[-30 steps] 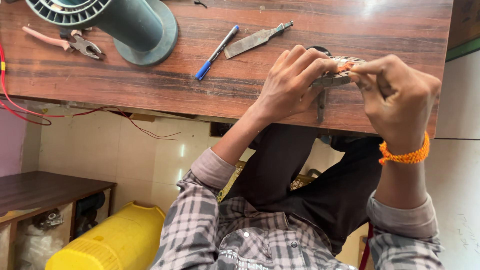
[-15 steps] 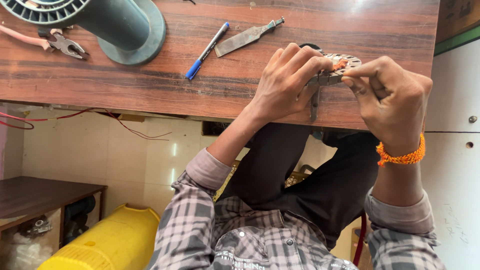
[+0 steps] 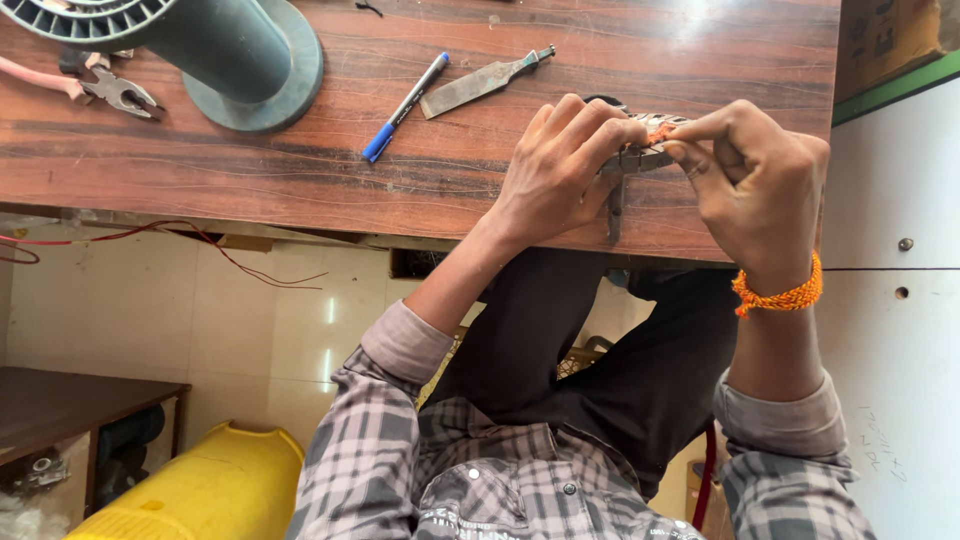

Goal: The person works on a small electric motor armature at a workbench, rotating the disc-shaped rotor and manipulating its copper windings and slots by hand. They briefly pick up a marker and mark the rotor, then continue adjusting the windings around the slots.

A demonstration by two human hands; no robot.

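Note:
Both my hands meet over the near right part of a brown wooden table [image 3: 300, 170]. My left hand [image 3: 560, 165] grips a small grey metal part [image 3: 640, 155] with orange wire at its top. My right hand [image 3: 755, 180], an orange thread band on its wrist, pinches the orange wire end on that part between thumb and forefinger. A thin metal piece hangs down from the part over the table edge. Most of the part is hidden by my fingers.
On the table lie a blue pen [image 3: 405, 107], a flat metal blade tool [image 3: 485, 83], pliers with pink handles [image 3: 105, 88] and a large dark green spool [image 3: 215, 50]. Red wires [image 3: 200, 240] hang under the table. A yellow container [image 3: 200, 490] stands on the floor at left.
The view has shifted slightly, so the table and tools sit further left and higher. Both hands stay closed on the small metal part with only small finger movements.

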